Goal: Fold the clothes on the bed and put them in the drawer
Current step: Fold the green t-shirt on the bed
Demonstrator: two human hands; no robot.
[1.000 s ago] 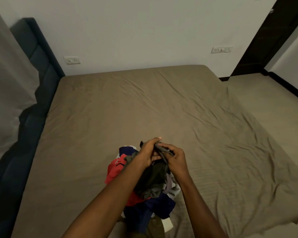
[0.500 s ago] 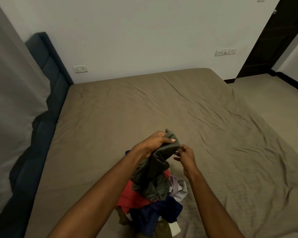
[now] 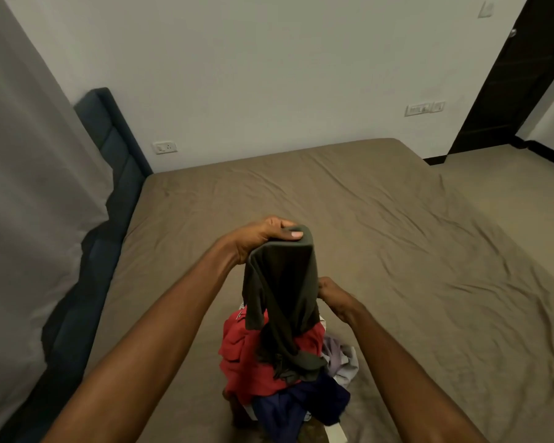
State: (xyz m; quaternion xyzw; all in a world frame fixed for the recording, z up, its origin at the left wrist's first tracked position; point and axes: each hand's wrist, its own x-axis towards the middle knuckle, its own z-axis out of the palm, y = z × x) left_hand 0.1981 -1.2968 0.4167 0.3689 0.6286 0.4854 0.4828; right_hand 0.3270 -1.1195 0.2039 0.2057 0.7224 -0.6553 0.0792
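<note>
the left hand point(image 3: 263, 236) pinches the top of the olive garment point(image 3: 282, 292) above the clothes pile point(image 3: 285, 372) on the bed point(image 3: 397, 235), the right hand point(image 3: 333, 294) grips its edge, fingers hidden, and should find a seam before spreading it flat.

Two hands are in view: the left hand point(image 3: 263, 235) grips the top of one olive-green garment point(image 3: 282, 292), and the right hand point(image 3: 333, 294) touches that garment's right edge. Below the hands lies one heap of clothes, in which four more garments can be told apart: one red point(image 3: 247, 356) under the left hand, one navy point(image 3: 301, 407) nearest the person, one pale lilac-grey point(image 3: 341, 362) below the right hand, and one brown point(image 3: 312, 431) at the near edge. There is one bed point(image 3: 397, 251). On the wall beyond the hands are two socket plates point(image 3: 164, 147) point(image 3: 424, 108).
</note>
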